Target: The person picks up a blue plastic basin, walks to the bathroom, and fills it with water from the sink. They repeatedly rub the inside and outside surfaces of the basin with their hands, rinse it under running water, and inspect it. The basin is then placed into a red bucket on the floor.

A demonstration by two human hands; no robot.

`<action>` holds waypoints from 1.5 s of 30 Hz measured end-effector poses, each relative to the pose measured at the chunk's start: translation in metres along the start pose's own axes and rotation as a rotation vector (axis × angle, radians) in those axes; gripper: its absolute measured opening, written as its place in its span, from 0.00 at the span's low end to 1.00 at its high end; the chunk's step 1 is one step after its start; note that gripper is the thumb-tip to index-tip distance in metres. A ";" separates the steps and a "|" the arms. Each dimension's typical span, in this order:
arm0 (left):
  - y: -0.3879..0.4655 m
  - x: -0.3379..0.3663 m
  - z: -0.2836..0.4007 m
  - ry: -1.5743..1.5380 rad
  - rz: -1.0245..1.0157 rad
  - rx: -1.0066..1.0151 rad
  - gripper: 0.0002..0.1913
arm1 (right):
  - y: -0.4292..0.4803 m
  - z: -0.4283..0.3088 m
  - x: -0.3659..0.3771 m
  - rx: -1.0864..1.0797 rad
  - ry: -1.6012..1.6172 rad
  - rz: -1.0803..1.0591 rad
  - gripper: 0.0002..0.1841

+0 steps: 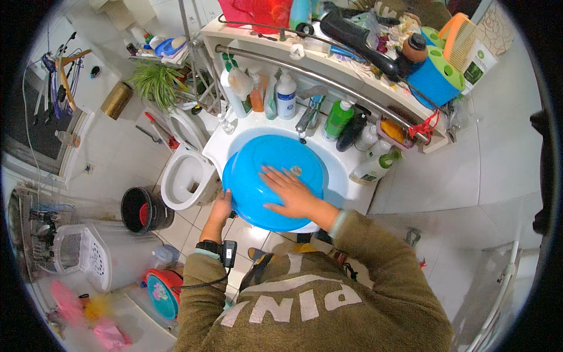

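Note:
A blue plastic basin (pixel 272 154) is tilted over the white washbasin (pixel 336 176), its underside facing me. My left hand (pixel 222 207) grips the basin's rim at the left, thumb on the outside and the other fingers mostly hidden behind the rim. Flat on the basin's underside lies my right hand (pixel 288 191), fingers spread and slightly blurred, holding nothing. The chrome faucet (pixel 310 114) stands just beyond the basin, its spout close to the far edge.
Pump bottles, among them a green one (pixel 338 119), line the washbasin's back edge below a metal rail (pixel 325 79) and a crowded shelf (pixel 374 79). At left are a toilet (pixel 169 185) with its lid up and a black bucket (pixel 151 211). A red tub (pixel 173 277) sits lower left.

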State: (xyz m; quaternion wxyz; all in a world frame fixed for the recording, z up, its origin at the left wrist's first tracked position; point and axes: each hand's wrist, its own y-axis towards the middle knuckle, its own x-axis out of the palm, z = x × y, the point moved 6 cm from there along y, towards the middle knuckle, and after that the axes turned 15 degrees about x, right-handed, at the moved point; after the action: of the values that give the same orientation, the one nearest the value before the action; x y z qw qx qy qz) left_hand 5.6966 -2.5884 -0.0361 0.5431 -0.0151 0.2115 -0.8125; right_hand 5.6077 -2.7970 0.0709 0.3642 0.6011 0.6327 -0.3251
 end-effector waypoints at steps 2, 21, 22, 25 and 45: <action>0.000 -0.001 -0.001 0.016 -0.006 -0.005 0.24 | 0.021 -0.013 0.007 0.019 0.033 0.033 0.36; -0.084 0.043 -0.020 -0.313 -0.038 0.128 0.22 | 0.002 -0.048 0.013 0.113 -0.034 0.187 0.35; -0.085 0.042 -0.023 -0.371 0.031 0.116 0.21 | 0.005 -0.052 0.009 0.035 -0.040 0.249 0.35; -0.073 0.040 -0.018 -0.388 0.020 0.180 0.21 | -0.007 -0.026 0.000 -0.078 0.033 0.106 0.35; -0.056 0.016 0.000 -0.142 -0.005 0.036 0.31 | 0.087 0.161 0.016 0.677 1.955 -0.039 0.19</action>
State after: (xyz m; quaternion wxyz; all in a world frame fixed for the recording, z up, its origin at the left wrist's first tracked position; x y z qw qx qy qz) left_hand 5.6410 -2.5846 -0.0194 0.5547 -0.0633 0.1579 -0.8145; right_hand 5.7052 -2.9198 -0.0253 -0.5021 0.6635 0.5372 0.1383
